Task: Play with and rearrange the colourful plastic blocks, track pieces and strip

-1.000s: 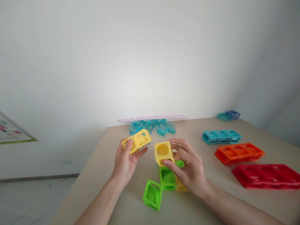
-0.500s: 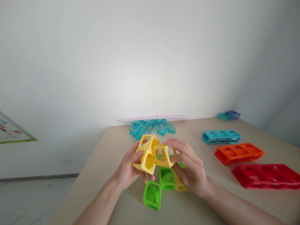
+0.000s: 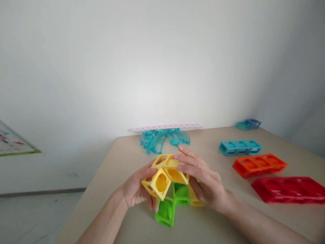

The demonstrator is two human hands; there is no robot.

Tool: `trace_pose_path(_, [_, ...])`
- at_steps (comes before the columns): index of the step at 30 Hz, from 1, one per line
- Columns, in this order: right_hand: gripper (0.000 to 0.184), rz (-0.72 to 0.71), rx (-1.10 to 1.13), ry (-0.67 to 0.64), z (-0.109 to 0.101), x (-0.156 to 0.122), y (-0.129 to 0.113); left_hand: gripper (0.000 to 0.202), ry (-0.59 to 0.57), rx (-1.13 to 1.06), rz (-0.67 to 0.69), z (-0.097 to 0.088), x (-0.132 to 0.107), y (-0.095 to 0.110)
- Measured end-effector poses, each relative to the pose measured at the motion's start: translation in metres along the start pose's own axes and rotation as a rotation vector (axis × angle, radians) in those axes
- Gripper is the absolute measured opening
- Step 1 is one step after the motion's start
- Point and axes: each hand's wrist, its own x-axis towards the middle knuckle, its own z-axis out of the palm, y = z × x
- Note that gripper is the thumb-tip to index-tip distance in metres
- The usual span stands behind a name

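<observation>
Curling partly closed, the left hand (image 3: 138, 185) grasps the yellow blocks (image 3: 175, 175) by their left side, thumb on the upper edge. From here I'd have it hold that side steady; the blocks sit tilted, so I'd match face to face and press straight, without twisting. They seem to touch one another between both hands, but I can't tell whether they're locked. Under the hands, green blocks (image 3: 181, 194) lie on the counter (image 3: 137, 223); I'd avoid bumping those. The right hand (image 3: 207, 178), half open, grasps the right side with fingers spread over the top, thumb hidden from me. Well right of it sits a red strip (image 3: 289, 189).
</observation>
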Motion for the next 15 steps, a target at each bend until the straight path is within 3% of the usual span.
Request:
trace_pose_path(3, [0.044, 0.089, -0.02, 0.019, 0.0, 0.0, -0.003, 0.045, 0.102, 0.159, 0.196, 0.01, 0.002, 0.0])
trace_pose_path(9, [0.061, 0.444, 0.056, -0.027, 0.008, -0.004, -0.005, 0.061, 0.389, 0.276, 0.537, 0.019, 0.014, -0.002])
trace_pose_path(12, [0.056, 0.497, 0.14, -0.047, 0.012, -0.004, 0.0, 0.054, 0.419, 0.34, 0.576, 0.016, 0.018, -0.005])
trace_pose_path(15, [0.042, 0.416, 0.051, -0.112, 0.007, 0.0, 0.002, 0.041, 0.419, 0.383, 0.549, 0.012, 0.018, -0.007])
